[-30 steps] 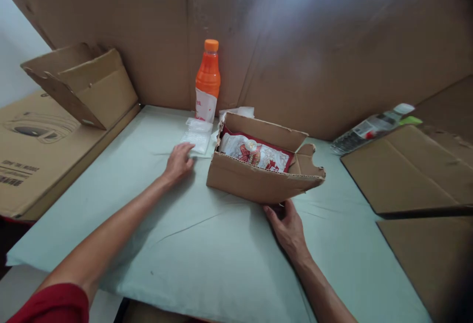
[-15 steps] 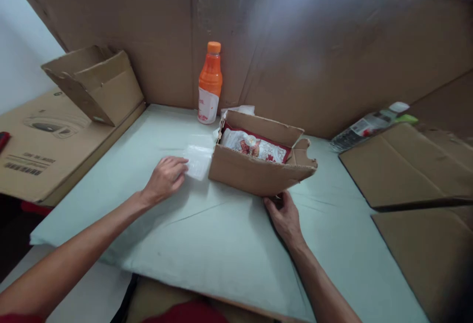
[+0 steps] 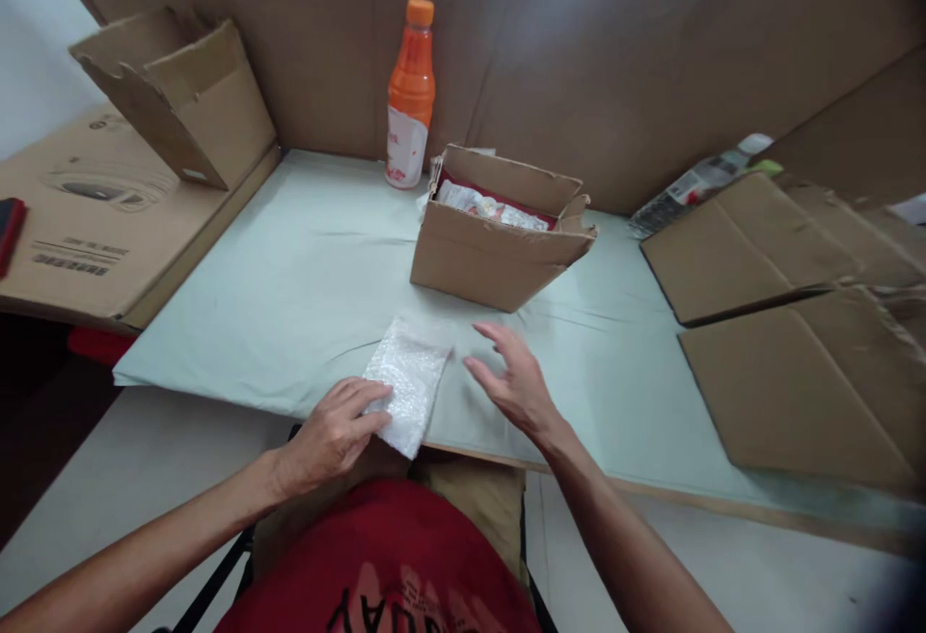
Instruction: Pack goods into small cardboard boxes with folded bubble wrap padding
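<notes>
Flat bit of bubble wrap (image 3: 409, 382) right at the counter's (image 3: 253, 295) near edge

Pretty shiny, whitish see-through stuff, dimpled all over, roughly rectangular and lying askew. Left hand (image 3: 337, 430) has its side pinched between thumb and fingers; right hand (image 3: 515, 384) is just beside it, fingers spread and holding nothing.

- The left hand (image 3: 337, 428) is held in a pinch, pointed toward 2 o'clock.
- The right hand (image 3: 519, 387) is held loosely spread, aimed toward 10 o'clock.
</notes>
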Motion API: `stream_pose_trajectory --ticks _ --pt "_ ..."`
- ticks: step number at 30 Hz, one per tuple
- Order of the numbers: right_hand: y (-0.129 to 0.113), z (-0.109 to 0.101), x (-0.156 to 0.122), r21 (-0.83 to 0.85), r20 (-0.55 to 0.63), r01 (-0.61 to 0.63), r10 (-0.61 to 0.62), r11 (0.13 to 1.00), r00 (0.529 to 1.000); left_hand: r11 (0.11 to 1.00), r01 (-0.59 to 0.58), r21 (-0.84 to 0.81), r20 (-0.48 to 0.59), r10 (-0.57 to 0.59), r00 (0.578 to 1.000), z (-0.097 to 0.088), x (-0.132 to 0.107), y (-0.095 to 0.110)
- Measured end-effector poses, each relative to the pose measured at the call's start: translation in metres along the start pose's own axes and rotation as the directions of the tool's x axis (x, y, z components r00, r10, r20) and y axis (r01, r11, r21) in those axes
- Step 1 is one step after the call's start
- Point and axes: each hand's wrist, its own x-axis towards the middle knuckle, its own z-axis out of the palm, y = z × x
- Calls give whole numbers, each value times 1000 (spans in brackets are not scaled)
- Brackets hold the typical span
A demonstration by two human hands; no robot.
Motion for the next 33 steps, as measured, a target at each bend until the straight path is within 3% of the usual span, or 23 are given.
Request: stream_pose_trajectory --ticks 3,5,7,10,12,14,17,21,23,28,33 --pt "-12 25 25 -21 111 56 -54 998 992 1000 12 -17 15 -11 1000 1 -2 8" --pt "-12 34 35 4 174 65 -65 998 983 994 85 -63 20 -84 996 -2 -6 10" --pt "-6 34 36 103 160 33 -50 994 986 971 197 -135 26 -196 980 -7 -12 9" --pt "13 18 19 340 68 -123 106 932 992 920 315 -233 72 -306 949 -14 -17 4" --pt "28 2 3 439 28 -251 266 863 964 898 350 -267 97 -336 937 -18 -10 -3" --pt "40 -13 -12 463 -18 -342 395 818 919 869 401 -289 89 -393 915 -20 8 -12" --pt "52 -30 -16 444 -120 -373 467 814 876 784 505 -362 35 -530 847 -16 54 -31" --pt "62 -41 17 397 -239 -354 468 847 851 598 572 -561 -39 -710 703 9 127 -61" --pt "68 -41 39 383 -234 -355 462 853 856 530 540 -654 -62 -749 660 26 157 -75" --pt "81 -34 90 361 -190 -302 387 882 902 508 471 -721 -102 -750 653 55 205 -103" --pt "88 -32 119 384 -190 -349 443 855 876 480 520 -706 -79 -784 616 52 222 -119"
